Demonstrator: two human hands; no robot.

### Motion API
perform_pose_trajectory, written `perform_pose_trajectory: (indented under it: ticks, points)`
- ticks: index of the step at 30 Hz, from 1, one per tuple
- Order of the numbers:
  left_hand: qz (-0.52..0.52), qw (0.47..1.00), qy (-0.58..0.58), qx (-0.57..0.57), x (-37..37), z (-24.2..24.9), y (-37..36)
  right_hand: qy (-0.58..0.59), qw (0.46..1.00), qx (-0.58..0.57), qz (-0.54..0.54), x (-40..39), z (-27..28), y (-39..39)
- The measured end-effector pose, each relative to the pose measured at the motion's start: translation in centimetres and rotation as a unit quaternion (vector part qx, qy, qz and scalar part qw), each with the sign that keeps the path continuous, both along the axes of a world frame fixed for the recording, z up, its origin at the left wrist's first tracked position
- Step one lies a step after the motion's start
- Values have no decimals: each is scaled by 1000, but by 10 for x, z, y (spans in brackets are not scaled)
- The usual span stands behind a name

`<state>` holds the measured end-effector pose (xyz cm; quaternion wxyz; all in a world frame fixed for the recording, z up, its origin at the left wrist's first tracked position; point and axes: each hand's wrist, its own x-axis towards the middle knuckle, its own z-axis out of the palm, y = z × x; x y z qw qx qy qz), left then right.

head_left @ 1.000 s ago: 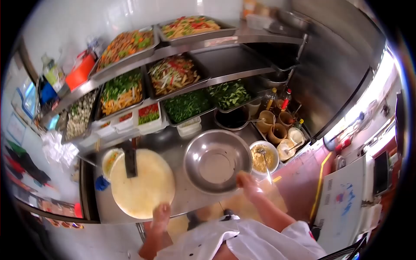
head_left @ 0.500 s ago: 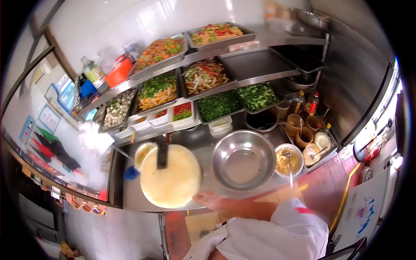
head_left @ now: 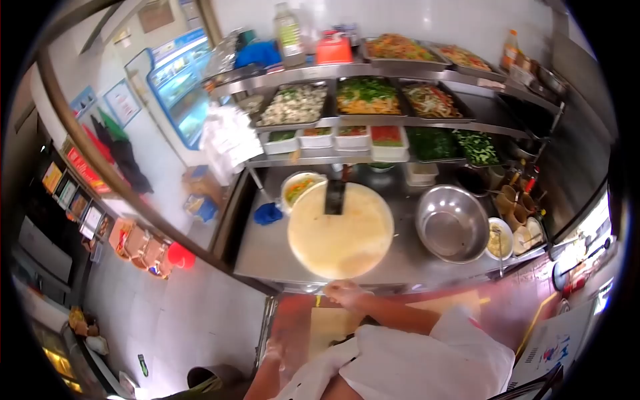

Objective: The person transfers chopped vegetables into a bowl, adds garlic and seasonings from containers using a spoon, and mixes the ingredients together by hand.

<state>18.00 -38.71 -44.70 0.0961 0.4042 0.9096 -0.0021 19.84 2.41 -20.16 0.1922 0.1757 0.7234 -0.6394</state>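
Observation:
A round pale cutting board [head_left: 341,240] lies on the steel counter, with a dark cleaver [head_left: 335,197] resting on its far part. Just off the board's front edge is my right hand [head_left: 343,293], fingers curled in and no object seen in them. Low in the view, my left hand [head_left: 275,348] hangs in front of the counter, touching nothing visible; its fingers are blurred. An empty steel bowl [head_left: 452,225] stands right of the board. Behind the board's left edge sits a white bowl of cut vegetables [head_left: 297,189], with a blue cloth [head_left: 268,213] beside it.
Shelves behind the counter [head_left: 260,257] hold trays of cut food [head_left: 367,97] and small white tubs [head_left: 315,138]. At the right stand a white bowl with a spoon [head_left: 498,240] and brown jars [head_left: 517,217]. A metal-framed partition [head_left: 143,210] runs along the left.
The view has swung left, so the board and bowls appear farther right. My left hand has come into view. My right hand stays near the board's front edge.

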Motion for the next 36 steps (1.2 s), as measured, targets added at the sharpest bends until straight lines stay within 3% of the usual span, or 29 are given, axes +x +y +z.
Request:
perform_pose_trajectory:
  ticks: [1,2,3,5,8,9,10,11,12,13,14,15,17,18,19,21,22,25,28,31,34,36]
  points:
    - [2,1000,15,12,-14,1,-11,0,1000,-15,6,-10,-5,-23]
    - [70,993,-78,56,-30,-5,-14,42,997,59,42,-19,9,-42]
    - [142,971,-160,105,-46,-11,-17,47,995,59,63,-35,-1,-62]
    - [211,943,-210,152,-66,4,-31,54,991,55,111,-70,-33,-104]
    - [288,891,-248,248,-101,33,-44,39,986,26,157,-117,8,-157]
    - [351,808,-317,351,-113,51,-47,107,976,-5,189,-141,-32,-175]
    - [429,586,-451,519,-127,79,-48,99,973,-11,211,-159,-22,-196]
    - [456,294,-519,661,-143,111,-54,84,967,-18,238,-185,-8,-216]
    - [444,119,-506,730,-155,147,-61,78,961,-70,256,-207,-11,-241]
    - [426,27,-472,771,-169,183,-74,68,952,-120,272,-231,-15,-268]
    - [516,64,-373,769,-191,256,-74,104,953,-98,266,-263,7,-300]
    - [466,73,-291,832,-203,256,-129,127,938,-90,309,-288,24,-361]
    - [388,143,-202,888,-228,268,-188,187,906,-111,363,-320,-13,-423]
    - [391,152,-168,892,-235,293,-207,99,903,-230,348,-336,-23,-455]
    - [386,167,-135,897,-245,311,-230,159,884,-195,394,-352,-2,-484]
    - [419,156,-39,894,-259,321,-278,280,830,-122,467,-376,47,-529]
    - [434,149,1,889,-263,323,-303,319,800,-172,478,-381,67,-558]
    - [503,139,60,851,-280,320,-371,540,677,-72,495,-388,89,-636]
    - [554,14,-12,832,-332,311,-424,541,689,-41,480,-416,54,-706]
    - [539,41,-69,838,-382,241,-467,585,704,8,402,-460,16,-752]
    - [527,77,-270,802,-427,183,-474,569,745,143,317,-481,-26,-744]
    - [531,98,-390,746,-450,154,-459,402,804,291,328,-477,-36,-731]
